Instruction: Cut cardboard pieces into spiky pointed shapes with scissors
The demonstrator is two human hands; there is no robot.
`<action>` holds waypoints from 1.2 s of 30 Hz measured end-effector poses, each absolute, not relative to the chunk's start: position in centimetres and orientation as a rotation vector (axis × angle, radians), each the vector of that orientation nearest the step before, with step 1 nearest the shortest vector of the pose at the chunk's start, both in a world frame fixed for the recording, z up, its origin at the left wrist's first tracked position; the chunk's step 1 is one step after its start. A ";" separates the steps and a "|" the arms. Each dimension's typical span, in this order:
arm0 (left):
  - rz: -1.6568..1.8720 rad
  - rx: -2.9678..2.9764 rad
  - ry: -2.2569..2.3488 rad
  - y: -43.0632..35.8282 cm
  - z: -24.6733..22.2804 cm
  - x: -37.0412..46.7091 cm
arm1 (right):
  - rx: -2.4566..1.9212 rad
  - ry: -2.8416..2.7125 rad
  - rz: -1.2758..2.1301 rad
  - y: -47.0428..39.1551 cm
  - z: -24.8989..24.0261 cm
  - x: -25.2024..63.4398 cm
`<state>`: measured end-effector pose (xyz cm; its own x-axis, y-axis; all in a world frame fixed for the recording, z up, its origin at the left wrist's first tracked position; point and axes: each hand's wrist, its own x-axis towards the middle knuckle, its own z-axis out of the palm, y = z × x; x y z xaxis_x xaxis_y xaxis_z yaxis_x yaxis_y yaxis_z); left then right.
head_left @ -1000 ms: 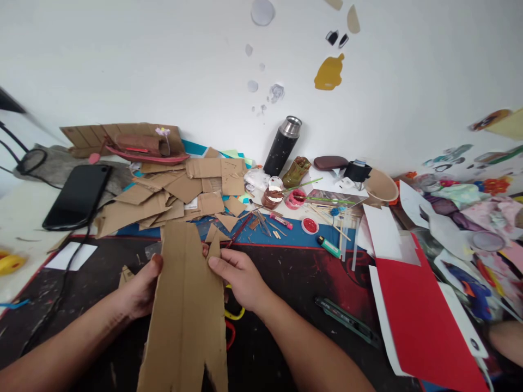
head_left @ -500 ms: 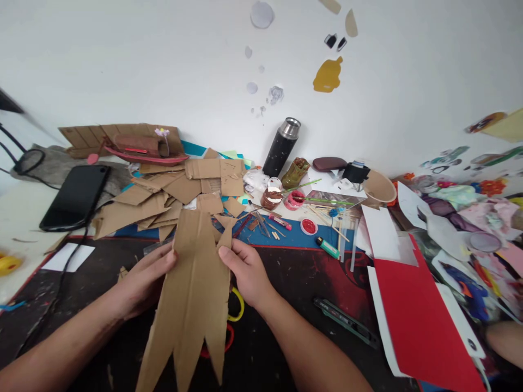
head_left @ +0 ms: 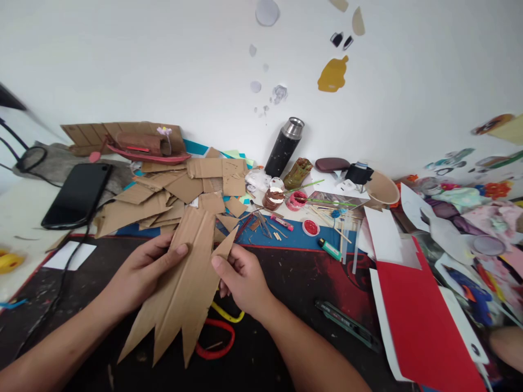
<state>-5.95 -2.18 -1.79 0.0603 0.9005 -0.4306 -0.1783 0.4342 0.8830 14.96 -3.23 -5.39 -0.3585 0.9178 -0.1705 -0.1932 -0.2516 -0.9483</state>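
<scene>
A long piece of brown cardboard (head_left: pixel 183 288) with jagged, pointed ends is held between both hands over the dark mat. My left hand (head_left: pixel 149 269) grips its left edge, thumb on top and fingers beneath. On the opposite edge, my right hand (head_left: pixel 241 275) pinches the cardboard near a pointed flap, with the thumb on the face. Partly under the cardboard lie scissors with a red handle loop (head_left: pixel 216 338) and a yellow handle loop (head_left: pixel 227 314); their blades are hidden.
Cardboard scraps (head_left: pixel 151 198) pile up behind, beside a black phone (head_left: pixel 77 196). A black flask (head_left: pixel 285 146), paint jars (head_left: pixel 273 198) and a glue stick (head_left: pixel 329 249) stand or lie further right. A utility knife (head_left: pixel 347 325) lies near a red sheet (head_left: pixel 425 321). Another person's arm (head_left: pixel 506 345) shows at the right edge.
The cardboard has tilted and its pointed lower ends have swung left and up, showing more of the red scissor loop. My left hand's thumb reaches further over the cardboard.
</scene>
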 end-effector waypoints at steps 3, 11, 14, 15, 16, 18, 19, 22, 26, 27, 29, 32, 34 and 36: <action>0.950 0.784 1.239 -2.1 -1.6 -5.8 | -0.996 -1.146 1.747 -3.1 -5.2 14.9; 0.931 0.814 1.248 -2.3 -1.4 -5.9 | -1.048 -1.134 1.732 -3.2 -4.7 14.8; 0.934 0.815 1.258 -2.3 -1.4 -5.8 | -1.050 -1.139 1.732 -3.2 -4.7 14.8; 0.935 0.816 1.264 -2.3 -1.4 -5.7 | -1.049 -1.138 1.733 -3.2 -4.7 14.8; 0.935 0.816 1.272 -2.2 -1.4 -5.7 | -1.047 -1.135 1.734 -3.2 -4.7 14.8; 0.925 0.810 1.280 -2.2 -1.3 -5.7 | -1.037 -1.127 1.735 -3.3 -4.8 14.8; 0.918 0.807 1.277 -2.2 -1.3 -5.7 | -1.029 -1.123 1.737 -3.3 -4.8 14.8; 0.907 0.820 1.257 -2.2 -1.3 -5.9 | -1.020 -1.110 1.740 -3.3 -4.9 14.8; 0.894 0.831 1.271 -2.3 -1.4 -6.1 | -1.032 -1.095 1.736 -3.3 -5.1 14.7; 0.886 0.825 1.277 -2.3 -1.5 -6.1 | -1.039 -1.094 1.734 -3.3 -5.1 14.7; 0.871 0.809 1.281 -2.2 -1.6 -6.1 | -1.058 -1.099 1.731 -3.2 -5.1 14.8; 0.857 0.796 1.275 -2.2 -1.8 -6.2 | -1.078 -1.105 1.732 -3.2 -5.0 14.8; 0.860 0.794 1.276 -2.2 -1.9 -6.2 | -1.082 -1.100 1.732 -3.2 -5.0 14.8; 0.862 0.796 1.278 -2.2 -1.9 -6.2 | -1.086 -1.092 1.734 -3.2 -5.0 14.8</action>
<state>-6.21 -2.18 -1.89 0.0818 0.8832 -0.4619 -0.0969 0.4683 0.8782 14.78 -3.20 -4.96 -0.3118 0.9185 -0.2432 -0.1772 -0.3077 -0.9348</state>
